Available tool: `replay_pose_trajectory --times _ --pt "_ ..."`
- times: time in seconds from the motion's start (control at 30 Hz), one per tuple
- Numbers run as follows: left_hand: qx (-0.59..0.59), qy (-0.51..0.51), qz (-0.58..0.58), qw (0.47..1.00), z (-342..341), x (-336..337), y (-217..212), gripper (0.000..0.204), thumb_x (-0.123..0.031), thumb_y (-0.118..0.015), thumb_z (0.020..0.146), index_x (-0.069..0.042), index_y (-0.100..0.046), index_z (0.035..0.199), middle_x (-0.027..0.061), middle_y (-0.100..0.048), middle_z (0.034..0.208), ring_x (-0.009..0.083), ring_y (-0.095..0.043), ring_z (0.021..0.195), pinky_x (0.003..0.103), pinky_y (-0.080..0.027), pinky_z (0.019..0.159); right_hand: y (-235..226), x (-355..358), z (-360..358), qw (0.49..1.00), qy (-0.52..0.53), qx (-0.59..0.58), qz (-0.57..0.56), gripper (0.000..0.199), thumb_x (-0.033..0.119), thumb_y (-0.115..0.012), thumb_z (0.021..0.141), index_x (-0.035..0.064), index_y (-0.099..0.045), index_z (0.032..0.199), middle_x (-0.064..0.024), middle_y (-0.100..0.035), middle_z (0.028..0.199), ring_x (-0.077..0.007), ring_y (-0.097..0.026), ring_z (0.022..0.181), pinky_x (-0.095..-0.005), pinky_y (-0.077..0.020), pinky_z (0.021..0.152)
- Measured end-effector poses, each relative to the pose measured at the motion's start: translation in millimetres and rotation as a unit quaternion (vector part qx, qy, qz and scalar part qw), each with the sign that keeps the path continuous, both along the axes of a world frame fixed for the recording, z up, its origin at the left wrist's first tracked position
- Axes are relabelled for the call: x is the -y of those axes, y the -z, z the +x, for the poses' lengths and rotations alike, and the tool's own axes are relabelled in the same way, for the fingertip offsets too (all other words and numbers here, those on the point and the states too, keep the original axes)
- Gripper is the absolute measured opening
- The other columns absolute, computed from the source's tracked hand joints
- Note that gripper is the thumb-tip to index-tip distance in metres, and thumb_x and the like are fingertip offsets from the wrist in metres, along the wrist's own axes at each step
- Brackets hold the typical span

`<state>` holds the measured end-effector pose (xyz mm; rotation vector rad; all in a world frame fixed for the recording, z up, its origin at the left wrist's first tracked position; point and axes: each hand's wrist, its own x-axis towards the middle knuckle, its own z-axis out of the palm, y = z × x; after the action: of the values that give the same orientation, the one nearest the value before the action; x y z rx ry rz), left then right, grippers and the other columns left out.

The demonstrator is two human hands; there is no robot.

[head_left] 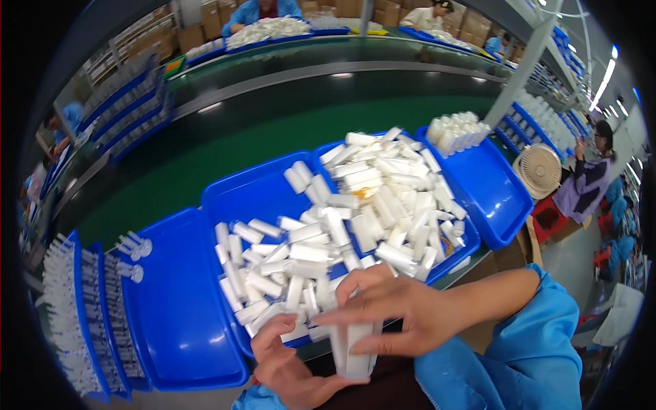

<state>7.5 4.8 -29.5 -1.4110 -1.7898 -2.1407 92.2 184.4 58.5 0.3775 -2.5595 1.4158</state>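
Note:
Close to my body, a clear plastic case with a white part inside (355, 352) is between my two hands. My left hand (290, 365) is curled around its lower end, fingers bent and the thumb side under it. From above, my right hand (389, 311) grips the same piece, its thumb lying along the side and its fingers across the top, slightly blurred. Just beyond my hands, a blue tray (236, 188) holds many loose white oblong plastic pieces (307, 253). A second blue tray (471, 236) to its right carries a higher heap of similar pieces (383, 184).
At left, a blue tray (174, 307) has a few clear stemmed parts (134, 247), beside stacked trays of such parts (68, 307). Another tray (492, 188) at right bears upright white pieces (456, 132). Beyond runs a green conveyor belt (273, 126); co-workers sit across it. A fan (538, 169) stands right.

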Motion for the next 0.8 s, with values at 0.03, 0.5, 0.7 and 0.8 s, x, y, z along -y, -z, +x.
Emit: replay_pose_trajectory --times 0.03,0.5,0.7,0.8 --pt "0.089 0.045 -0.020 0.995 9.8 5.5 -4.8 0.104 -0.039 -0.089 0.041 -0.015 -0.029 0.122 0.0138 -0.041 0.115 0.0341 -0.046 0.107 0.048 -0.031 0.095 -2.7 2.7 5.6 0.999 -0.027 -0.015 -0.013 0.045 0.014 -0.064 0.079 0.0049 -0.054 0.122 -0.0053 -0.061 0.089 -0.0223 -0.051 0.095 -0.0355 -0.0342 0.084" --pt "0.428 0.523 -0.175 0.717 33.8 -31.2 -26.1 0.024 -0.002 -0.067 0.075 -0.001 -0.050 0.092 0.0100 -0.053 0.078 0.0205 -0.054 0.071 0.029 -0.044 0.062 34.4 -86.2 95.3 0.862 0.382 -0.036 0.331 0.032 0.015 -0.070 0.064 0.0133 -0.060 0.095 -0.0079 -0.049 0.109 -0.0266 -0.045 0.105 -0.0419 -0.0277 0.075" --pt "0.425 0.548 -0.201 0.692 39.2 -46.1 -27.0 0.027 0.002 -0.067 0.073 -0.003 -0.049 0.091 0.0091 -0.052 0.077 0.0199 -0.053 0.070 0.030 -0.045 0.062 70.8 -116.6 103.0 0.801 0.412 0.088 0.426 0.018 0.019 -0.069 0.067 0.0085 -0.065 0.082 -0.0099 -0.045 0.123 -0.0303 -0.032 0.122 -0.0473 -0.0278 0.087" --pt "0.432 0.535 -0.217 0.693 40.4 -52.9 -33.0 0.030 0.005 -0.069 0.070 -0.004 -0.049 0.091 0.0086 -0.051 0.076 0.0196 -0.053 0.069 0.030 -0.046 0.066 84.4 -121.0 94.4 0.798 0.418 0.067 0.429 0.016 0.020 -0.067 0.069 0.0070 -0.066 0.079 -0.0110 -0.044 0.126 -0.0306 -0.030 0.124 -0.0480 -0.0275 0.088"
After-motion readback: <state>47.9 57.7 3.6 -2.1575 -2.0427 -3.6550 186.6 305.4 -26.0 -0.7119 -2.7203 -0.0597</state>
